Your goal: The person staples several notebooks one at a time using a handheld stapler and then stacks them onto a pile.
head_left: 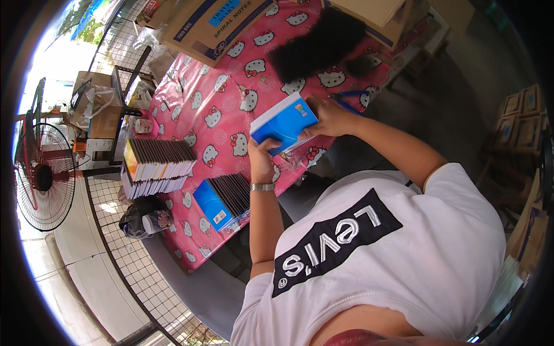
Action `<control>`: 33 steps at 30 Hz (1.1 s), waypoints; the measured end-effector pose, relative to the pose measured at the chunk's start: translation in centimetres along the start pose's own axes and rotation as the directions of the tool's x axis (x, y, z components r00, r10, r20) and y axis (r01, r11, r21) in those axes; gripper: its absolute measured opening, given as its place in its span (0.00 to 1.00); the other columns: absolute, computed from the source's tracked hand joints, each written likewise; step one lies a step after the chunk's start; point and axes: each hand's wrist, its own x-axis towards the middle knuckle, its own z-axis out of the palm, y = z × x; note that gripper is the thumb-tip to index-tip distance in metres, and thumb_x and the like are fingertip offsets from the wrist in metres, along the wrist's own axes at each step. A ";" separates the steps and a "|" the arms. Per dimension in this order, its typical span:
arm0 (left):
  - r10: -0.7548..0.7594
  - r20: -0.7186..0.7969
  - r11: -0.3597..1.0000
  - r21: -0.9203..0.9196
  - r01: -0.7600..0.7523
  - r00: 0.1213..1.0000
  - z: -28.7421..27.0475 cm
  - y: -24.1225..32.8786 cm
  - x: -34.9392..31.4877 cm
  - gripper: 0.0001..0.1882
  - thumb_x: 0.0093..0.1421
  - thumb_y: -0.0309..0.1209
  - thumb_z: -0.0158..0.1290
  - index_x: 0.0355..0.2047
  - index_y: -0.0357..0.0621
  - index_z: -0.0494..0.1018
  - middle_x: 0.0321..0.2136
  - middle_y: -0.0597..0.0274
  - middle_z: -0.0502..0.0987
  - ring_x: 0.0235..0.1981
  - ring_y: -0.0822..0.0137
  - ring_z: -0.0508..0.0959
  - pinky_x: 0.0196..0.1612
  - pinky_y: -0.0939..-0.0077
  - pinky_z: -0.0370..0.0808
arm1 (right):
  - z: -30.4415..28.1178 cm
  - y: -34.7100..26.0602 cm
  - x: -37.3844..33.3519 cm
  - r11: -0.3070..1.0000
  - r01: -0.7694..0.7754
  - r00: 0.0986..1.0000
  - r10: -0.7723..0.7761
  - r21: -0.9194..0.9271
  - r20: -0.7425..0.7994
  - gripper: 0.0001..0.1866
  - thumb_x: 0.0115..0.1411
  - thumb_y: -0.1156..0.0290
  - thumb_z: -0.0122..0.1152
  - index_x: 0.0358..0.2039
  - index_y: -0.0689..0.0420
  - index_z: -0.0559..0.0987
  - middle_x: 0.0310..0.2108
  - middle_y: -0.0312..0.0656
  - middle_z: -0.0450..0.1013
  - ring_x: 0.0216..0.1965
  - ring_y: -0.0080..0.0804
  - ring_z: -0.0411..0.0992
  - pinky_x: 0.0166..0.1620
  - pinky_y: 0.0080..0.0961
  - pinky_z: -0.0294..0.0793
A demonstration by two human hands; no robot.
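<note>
Above the table's near edge I hold a blue-covered notebook [291, 124], tilted, with its white page edges showing along the upper side. My left hand [263, 158], with a metal watch band on its wrist, grips the lower left corner, thumb on the cover. At the right end, my right hand [332, 117] is closed around the notebook's edge. Just beyond that hand lies a tool with blue handles [349, 99], partly hidden. A stack of blue notebooks with black spiral bindings [224, 199] rests left of my left hand.
The table has a pink cartoon-cat cover [216, 135]. A taller notebook stack [158, 164] stands left. Dark bristly strands [316, 45] lie at the back, near a cardboard box [216, 29]. A dark bag [144, 218] sits at the left edge, near a standing fan [45, 176].
</note>
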 end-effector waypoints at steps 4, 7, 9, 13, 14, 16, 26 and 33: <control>0.459 -0.115 0.714 0.638 -0.289 0.881 1.8 1.0 -1.0 0.25 0.44 0.25 0.59 0.45 0.34 0.70 0.45 0.53 0.74 0.50 0.59 0.72 0.55 0.65 0.68 | -0.2 -0.4 0.7 0.780 -0.623 0.740 0.559 0.066 0.374 0.37 0.41 0.36 0.74 0.33 0.61 0.80 0.22 0.41 0.71 0.21 0.30 0.68 0.25 0.26 0.65; 0.548 0.274 0.324 0.802 -0.502 0.790 4.8 3.4 -1.1 0.27 0.45 0.32 0.66 0.45 0.37 0.72 0.51 0.48 0.71 0.56 0.48 0.69 0.60 0.57 0.65 | 0.1 0.4 0.8 0.786 -0.600 0.775 0.523 0.151 0.355 0.34 0.41 0.35 0.73 0.22 0.59 0.79 0.17 0.37 0.67 0.16 0.24 0.61 0.21 0.27 0.55; 0.285 0.517 0.195 0.793 -0.577 0.807 5.8 4.8 -0.5 0.27 0.43 0.32 0.67 0.45 0.41 0.73 0.50 0.50 0.71 0.55 0.47 0.69 0.58 0.56 0.66 | -0.2 0.2 0.9 0.798 -0.596 0.760 0.521 0.095 0.389 0.34 0.45 0.34 0.69 0.23 0.59 0.78 0.17 0.36 0.67 0.17 0.24 0.63 0.20 0.25 0.57; 0.172 0.534 0.148 0.817 -0.558 0.828 5.3 4.7 1.1 0.20 0.43 0.31 0.68 0.37 0.44 0.76 0.47 0.58 0.75 0.47 0.53 0.76 0.48 0.63 0.75 | -3.5 0.1 1.9 0.839 -0.543 0.763 0.483 0.022 0.430 0.39 0.49 0.28 0.60 0.24 0.60 0.78 0.19 0.38 0.70 0.20 0.26 0.69 0.21 0.23 0.66; 0.167 0.551 0.118 0.812 -0.571 0.818 5.3 4.7 1.1 0.19 0.43 0.31 0.68 0.36 0.44 0.76 0.46 0.59 0.76 0.45 0.54 0.77 0.47 0.63 0.76 | -4.7 1.1 2.3 0.897 -0.441 0.836 0.401 0.023 0.376 0.41 0.50 0.26 0.56 0.25 0.60 0.78 0.22 0.40 0.73 0.23 0.27 0.72 0.24 0.23 0.71; 0.157 0.572 0.057 0.808 -0.586 0.805 5.3 5.0 1.1 0.17 0.44 0.30 0.67 0.34 0.44 0.77 0.45 0.60 0.77 0.42 0.55 0.79 0.44 0.64 0.77 | -7.6 1.3 4.4 0.926 -0.370 0.910 0.345 0.075 0.230 0.37 0.54 0.30 0.57 0.29 0.59 0.79 0.21 0.38 0.73 0.21 0.23 0.70 0.24 0.21 0.69; 0.084 0.626 0.140 0.763 -0.631 0.776 5.4 6.0 2.3 0.14 0.45 0.31 0.67 0.32 0.44 0.78 0.44 0.57 0.79 0.38 0.54 0.81 0.42 0.64 0.78 | -10.2 15.6 13.8 0.601 -0.410 0.860 0.006 -0.686 -0.509 0.13 0.59 0.62 0.59 0.36 0.58 0.82 0.43 0.49 0.75 0.47 0.47 0.74 0.47 0.46 0.76; 0.121 0.674 0.181 0.707 -0.684 0.729 4.7 6.1 2.9 0.13 0.45 0.30 0.64 0.32 0.42 0.77 0.43 0.55 0.80 0.35 0.52 0.82 0.38 0.64 0.80 | -10.6 15.3 15.9 0.728 -0.359 0.875 0.044 -0.585 -0.482 0.11 0.56 0.70 0.60 0.39 0.58 0.78 0.39 0.51 0.75 0.44 0.51 0.74 0.47 0.44 0.75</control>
